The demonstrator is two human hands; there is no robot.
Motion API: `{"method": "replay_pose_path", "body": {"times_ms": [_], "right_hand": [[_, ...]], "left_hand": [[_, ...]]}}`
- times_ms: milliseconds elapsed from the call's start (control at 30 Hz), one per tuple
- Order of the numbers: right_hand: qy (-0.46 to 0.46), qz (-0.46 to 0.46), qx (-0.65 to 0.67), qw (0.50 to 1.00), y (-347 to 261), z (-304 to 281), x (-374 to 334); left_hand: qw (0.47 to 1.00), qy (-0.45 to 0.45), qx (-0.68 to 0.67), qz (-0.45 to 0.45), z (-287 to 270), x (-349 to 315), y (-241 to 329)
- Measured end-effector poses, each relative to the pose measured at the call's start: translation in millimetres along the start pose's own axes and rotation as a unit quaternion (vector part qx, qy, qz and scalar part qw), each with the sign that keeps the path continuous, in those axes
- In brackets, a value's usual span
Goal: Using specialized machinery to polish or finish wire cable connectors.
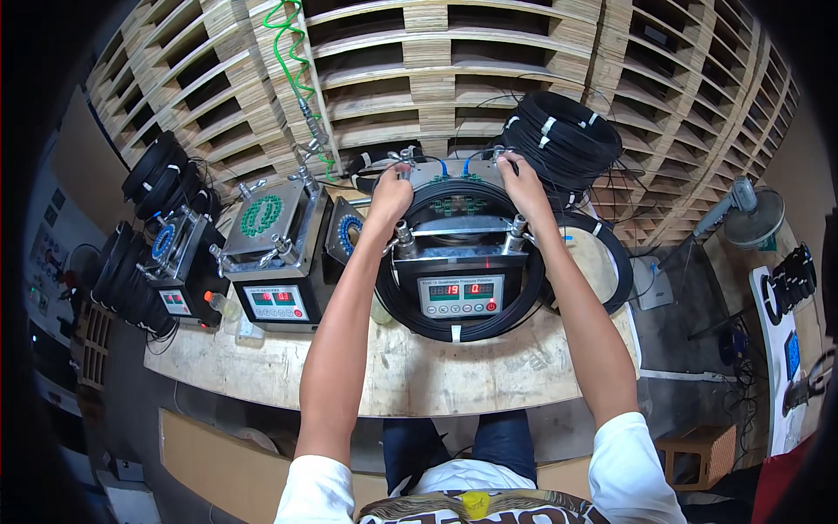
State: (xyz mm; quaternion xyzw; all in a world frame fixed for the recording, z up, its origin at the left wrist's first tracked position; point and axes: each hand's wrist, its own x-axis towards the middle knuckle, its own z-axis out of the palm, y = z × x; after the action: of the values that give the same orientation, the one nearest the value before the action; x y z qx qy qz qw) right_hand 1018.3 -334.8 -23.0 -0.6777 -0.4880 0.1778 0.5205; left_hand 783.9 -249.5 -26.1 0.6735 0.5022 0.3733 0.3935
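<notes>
In front of me stands a polishing machine [463, 275] with a lit red digital display and a metal top plate. A large coil of black cable [390, 307] hangs around it, bound with a white tie at the front. My left hand [393, 194] is closed on the metal clamp knob [404, 155] at the far left corner. At the far right corner, my right hand [523, 186] pinches the other clamp knob [500, 152], partly hidden by the fingers. Two blue connectors [466, 166] stick up from the plate between my hands. Near clamps [517, 231] stand untouched.
To the left are two similar machines, one with a green-ringed plate [261, 216]. A bottle with an orange cap [225, 306] stands between them. Black cable coils [563, 144] are stacked behind right. A green spiral hose [288, 52] hangs before wooden pallets [515, 48]. The wooden workbench [367, 384] has a curved-looking front edge.
</notes>
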Motion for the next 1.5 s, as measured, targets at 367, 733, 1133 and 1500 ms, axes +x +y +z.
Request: {"method": "replay_pose_path", "body": {"times_ms": [367, 733, 1133, 1500], "right_hand": [[0.003, -0.051, 0.023, 0.998, 5, 6, 2], [0.008, 0.023, -0.033, 0.999, -12, -1, -9], [0.004, -0.032, 0.019, 0.999, 10, 6, 6], [-0.010, -0.005, -0.009, 1.000, -5, -1, -5]], "left_hand": [[1.000, 0.022, -0.010, 0.019, 0, 12, -17], [1.000, 0.009, -0.017, 0.010, 0, 8, -15], [1.000, 0.018, -0.025, -0.006, 2, 12, -17], [0.999, 0.027, 0.011, -0.017, 1, 5, -9]]}}
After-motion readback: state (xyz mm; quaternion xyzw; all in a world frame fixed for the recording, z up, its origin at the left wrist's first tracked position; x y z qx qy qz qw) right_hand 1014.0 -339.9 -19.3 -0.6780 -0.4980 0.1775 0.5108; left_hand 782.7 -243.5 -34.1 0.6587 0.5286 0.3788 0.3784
